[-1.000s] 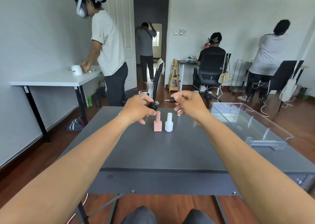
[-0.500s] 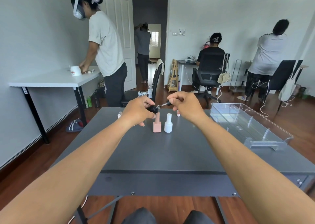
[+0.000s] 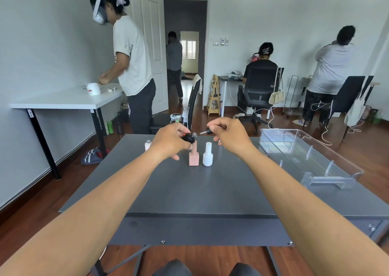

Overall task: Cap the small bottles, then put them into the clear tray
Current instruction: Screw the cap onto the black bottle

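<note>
Gripping in the left hand (image 3: 170, 142) a small glossy black bottle (image 3: 188, 138), fingers curled round its body, open neck tipped up and to the right. Pinching in the right hand (image 3: 228, 136) a slim black brush cap (image 3: 208, 131), held almost level, thin stem leading left toward that neck. Stem tip right at the bottle's mouth; whether already inside, cannot tell. Cap axis and neck axis nearly in one line, so probably just a short push leftward, then a twist to seat the thread. Both held in the air above the far middle of the dark grey table (image 3: 189, 191).

Directly below, standing upright and just beside each other: a pink square bottle with pink cap (image 3: 193, 158) and a white round bottle with white cap (image 3: 207, 157), both apparently closed. Further left, partly hidden behind the left wrist, a pale little bottle with bare neck (image 3: 148, 145), seemingly not yet capped.

Off to the right, well apart from the hands, the clear plastic tray with dividers (image 3: 294, 149), holding no bottles, long side running from far to near. Nearer the right hand than the left, though the bottle sits in the left.

Beyond the table, several people busy at other desks.
</note>
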Demonstrator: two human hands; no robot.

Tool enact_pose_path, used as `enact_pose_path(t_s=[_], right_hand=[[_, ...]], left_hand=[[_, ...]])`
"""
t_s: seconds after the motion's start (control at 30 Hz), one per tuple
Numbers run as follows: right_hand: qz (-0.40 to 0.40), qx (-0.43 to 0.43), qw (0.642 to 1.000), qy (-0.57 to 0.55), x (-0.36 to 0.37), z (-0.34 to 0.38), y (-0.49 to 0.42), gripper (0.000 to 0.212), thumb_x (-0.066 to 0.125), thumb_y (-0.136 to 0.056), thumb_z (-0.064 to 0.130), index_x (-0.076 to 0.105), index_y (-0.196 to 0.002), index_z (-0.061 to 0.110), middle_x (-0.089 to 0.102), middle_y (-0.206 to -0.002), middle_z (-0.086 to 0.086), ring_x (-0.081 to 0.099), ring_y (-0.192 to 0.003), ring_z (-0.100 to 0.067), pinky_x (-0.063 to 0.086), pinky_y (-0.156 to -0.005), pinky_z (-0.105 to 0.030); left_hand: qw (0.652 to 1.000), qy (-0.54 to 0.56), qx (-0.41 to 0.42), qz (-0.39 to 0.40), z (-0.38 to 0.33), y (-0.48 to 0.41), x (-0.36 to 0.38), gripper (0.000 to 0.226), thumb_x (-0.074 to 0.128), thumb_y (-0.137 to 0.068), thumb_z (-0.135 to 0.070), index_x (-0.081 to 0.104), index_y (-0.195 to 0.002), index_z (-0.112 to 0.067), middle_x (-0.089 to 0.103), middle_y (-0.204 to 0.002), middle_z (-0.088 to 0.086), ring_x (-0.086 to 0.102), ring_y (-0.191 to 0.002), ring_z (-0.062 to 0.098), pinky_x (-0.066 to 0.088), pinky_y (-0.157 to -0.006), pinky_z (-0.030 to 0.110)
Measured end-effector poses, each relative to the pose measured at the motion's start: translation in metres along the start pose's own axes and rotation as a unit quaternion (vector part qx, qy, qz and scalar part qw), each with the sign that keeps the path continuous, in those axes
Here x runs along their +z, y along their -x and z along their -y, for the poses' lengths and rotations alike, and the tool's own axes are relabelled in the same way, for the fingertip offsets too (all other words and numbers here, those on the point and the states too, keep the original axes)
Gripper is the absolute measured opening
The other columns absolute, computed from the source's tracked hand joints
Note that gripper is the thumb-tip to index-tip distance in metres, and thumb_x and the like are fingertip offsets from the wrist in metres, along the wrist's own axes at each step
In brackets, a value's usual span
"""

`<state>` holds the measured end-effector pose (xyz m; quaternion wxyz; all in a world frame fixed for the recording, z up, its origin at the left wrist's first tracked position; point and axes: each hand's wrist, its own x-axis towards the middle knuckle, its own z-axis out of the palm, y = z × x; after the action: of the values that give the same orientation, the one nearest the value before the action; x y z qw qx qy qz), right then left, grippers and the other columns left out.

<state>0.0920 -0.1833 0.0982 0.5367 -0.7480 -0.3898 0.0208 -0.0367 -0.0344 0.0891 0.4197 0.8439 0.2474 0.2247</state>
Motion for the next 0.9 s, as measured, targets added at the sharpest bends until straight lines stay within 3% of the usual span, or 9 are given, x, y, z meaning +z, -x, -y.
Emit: enact_pose_path(t_s=[0.2, 0.37, 0.67, 0.8, 0.9], right_hand=[[0.002, -0.003, 1.000, 0.001, 0.001, 0.000, -0.001, 0.014, 0.059, -0.096, 0.015, 0.071, -0.096, 0.022, 0.065, -0.078, 0.007, 0.062, -0.061, -0.010, 0.056, -0.067, -0.032], [0.015, -0.005, 1.000, 0.009, 0.002, 0.000, -0.001, 0.015, 0.059, -0.096, 0.015, 0.070, -0.094, 0.025, 0.066, -0.084, 0.010, 0.062, -0.062, -0.007, 0.053, -0.067, -0.025], [0.017, 0.013, 1.000, -0.020, 0.002, 0.003, -0.004, 0.020, 0.077, -0.081, 0.010, 0.066, -0.096, 0.017, 0.070, -0.087, -0.003, 0.067, -0.061, -0.010, 0.045, -0.047, -0.012], [0.010, 0.022, 1.000, -0.003, 0.001, 0.001, -0.008, 0.013, 0.081, -0.079, 0.022, 0.071, -0.082, 0.015, 0.072, -0.075, -0.005, 0.066, -0.052, -0.010, 0.050, -0.044, -0.019], [0.006, 0.036, 0.999, 0.036, 0.000, -0.002, -0.013, 0.033, 0.079, -0.078, 0.042, 0.070, -0.076, 0.011, 0.069, -0.061, -0.003, 0.062, -0.043, -0.009, 0.047, -0.041, -0.022]], left_hand=[[1.000, -0.012, 0.004, 0.006, 0.000, -0.001, 0.000, 0.041, 0.082, -0.073, -0.011, 0.068, -0.107, -0.028, 0.065, -0.100, -0.012, 0.067, -0.090, 0.013, 0.058, -0.047, 0.029], [1.000, -0.028, 0.005, 0.007, -0.001, -0.001, 0.002, 0.042, 0.082, -0.072, -0.011, 0.068, -0.108, -0.029, 0.067, -0.107, -0.007, 0.070, -0.090, 0.018, 0.060, -0.050, 0.032], [1.000, -0.009, 0.014, 0.014, -0.008, -0.002, 0.010, 0.038, 0.081, -0.071, -0.009, 0.065, -0.095, -0.034, 0.070, -0.099, -0.013, 0.071, -0.085, 0.010, 0.056, -0.045, 0.026], [1.000, 0.007, 0.016, 0.018, -0.009, -0.004, 0.012, 0.035, 0.082, -0.072, -0.010, 0.066, -0.093, -0.034, 0.071, -0.090, -0.016, 0.070, -0.076, 0.002, 0.053, -0.043, 0.023], [1.000, 0.011, 0.018, 0.019, -0.009, -0.006, 0.013, 0.037, 0.083, -0.072, -0.011, 0.066, -0.092, -0.036, 0.069, -0.090, -0.017, 0.069, -0.072, 0.002, 0.053, -0.042, 0.023]])
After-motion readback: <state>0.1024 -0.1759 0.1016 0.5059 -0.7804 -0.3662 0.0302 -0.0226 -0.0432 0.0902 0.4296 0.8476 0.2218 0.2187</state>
